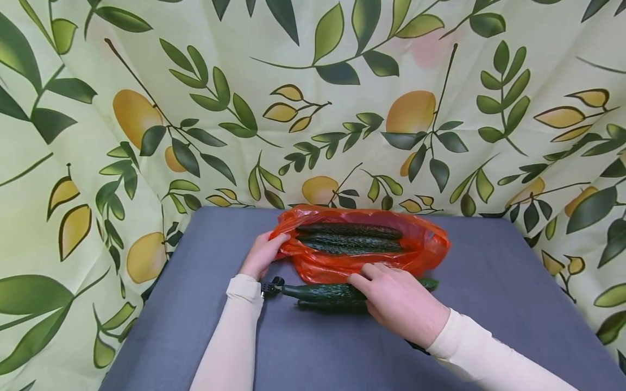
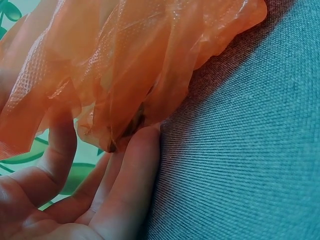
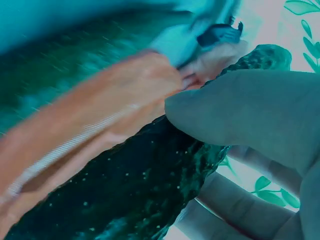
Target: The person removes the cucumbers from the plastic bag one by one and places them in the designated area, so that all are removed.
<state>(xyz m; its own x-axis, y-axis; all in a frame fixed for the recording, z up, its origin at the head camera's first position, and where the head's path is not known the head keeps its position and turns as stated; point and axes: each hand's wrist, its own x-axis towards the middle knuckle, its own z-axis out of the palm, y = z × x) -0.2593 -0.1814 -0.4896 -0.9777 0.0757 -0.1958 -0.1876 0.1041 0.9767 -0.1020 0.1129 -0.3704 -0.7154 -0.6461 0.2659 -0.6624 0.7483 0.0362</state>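
A red plastic bag [image 1: 430, 244] lies on its side at the back of the table with its mouth spread, and several dark green cucumbers [image 1: 349, 239] show inside. My left hand [image 1: 259, 255] pinches the bag's left edge; in the left wrist view its thumb and fingers [image 2: 135, 175] hold the crumpled plastic. In front of the bag, my right hand [image 1: 403, 298] grips a long bumpy cucumber [image 1: 323, 293] from above. The right wrist view shows the thumb [image 3: 215, 107] laid over that cucumber [image 3: 125, 180]. Just nearer to me is another dark cucumber [image 1: 332, 308], partly covered.
The grey tabletop [image 1: 313, 353] extends around the bag and both arms. A leaf-and-fruit patterned cloth [image 1: 313, 125] hangs behind the table and at both sides. A small black device [image 1: 273, 286] sits at the left wrist, close to the held cucumber's left end.
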